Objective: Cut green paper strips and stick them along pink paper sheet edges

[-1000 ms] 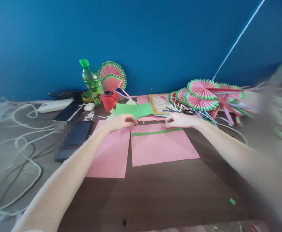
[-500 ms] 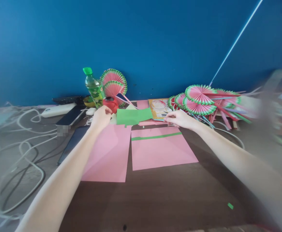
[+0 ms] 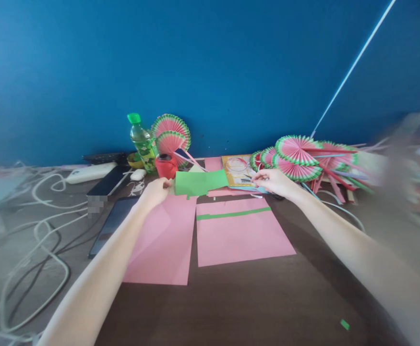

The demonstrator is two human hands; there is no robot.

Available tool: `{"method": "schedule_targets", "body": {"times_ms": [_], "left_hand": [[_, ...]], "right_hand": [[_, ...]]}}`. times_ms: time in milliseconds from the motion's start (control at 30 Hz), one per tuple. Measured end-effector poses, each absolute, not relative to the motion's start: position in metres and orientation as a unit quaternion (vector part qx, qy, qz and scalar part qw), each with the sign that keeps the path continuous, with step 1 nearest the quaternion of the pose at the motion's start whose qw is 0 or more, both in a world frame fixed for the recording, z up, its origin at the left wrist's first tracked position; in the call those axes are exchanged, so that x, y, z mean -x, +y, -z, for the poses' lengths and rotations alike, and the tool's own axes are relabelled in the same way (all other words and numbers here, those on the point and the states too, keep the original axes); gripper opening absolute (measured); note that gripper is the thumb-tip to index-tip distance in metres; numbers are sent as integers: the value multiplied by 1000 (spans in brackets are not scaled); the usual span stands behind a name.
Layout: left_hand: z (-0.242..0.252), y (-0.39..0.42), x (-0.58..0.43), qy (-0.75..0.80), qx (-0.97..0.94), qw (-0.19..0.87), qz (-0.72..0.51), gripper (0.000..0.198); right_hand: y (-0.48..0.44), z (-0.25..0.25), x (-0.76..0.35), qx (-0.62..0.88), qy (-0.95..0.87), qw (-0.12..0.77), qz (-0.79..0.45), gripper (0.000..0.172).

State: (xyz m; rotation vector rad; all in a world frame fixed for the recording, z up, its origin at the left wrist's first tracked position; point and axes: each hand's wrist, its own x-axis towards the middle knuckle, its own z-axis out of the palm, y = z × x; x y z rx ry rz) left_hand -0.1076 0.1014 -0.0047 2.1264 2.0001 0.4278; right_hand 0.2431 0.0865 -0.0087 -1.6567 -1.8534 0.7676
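My left hand is closed in a pinch beside the left edge of a green paper piece, just below a red cup; what its fingertips hold, if anything, is too small to make out. My right hand is also pinched closed, over the right side of a yellow packet. A thin dark tip shows by its fingers, its kind unclear. Nearer me lie a pink sheet on the left and a pink sheet with a green strip on the right.
Pleated paper fans are piled at right; more fans stand behind the cup. A green-capped bottle, white cables, a dark tablet-like slab and a white block are left. A green scrap lies front right.
The view has tilted slightly upward. My left hand has come down from the red cup towards the green paper's edge. My right hand has shifted a little to the right.
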Motion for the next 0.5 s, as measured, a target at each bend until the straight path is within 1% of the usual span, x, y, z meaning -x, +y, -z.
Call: {"method": "schedule_targets", "body": {"times_ms": [133, 233, 367, 433, 500], "left_hand": [[3, 102, 109, 671, -723, 94, -132, 19], [2, 103, 112, 671, -721, 107, -140, 20], [-1, 105, 116, 672, -707, 124, -183, 18], [-3, 105, 117, 673, -699, 118, -211, 17], [-5, 105, 115, 664, -703, 103, -235, 17]], "right_hand": [[91, 10, -252, 614, -692, 262, -273, 26], [92, 12, -254, 620, -695, 257, -257, 24], [97, 21, -247, 616, -705, 290, -199, 15], [104, 26, -240, 603, -720, 302, -164, 14], [115, 29, -233, 580, -745, 304, -129, 17]]}}
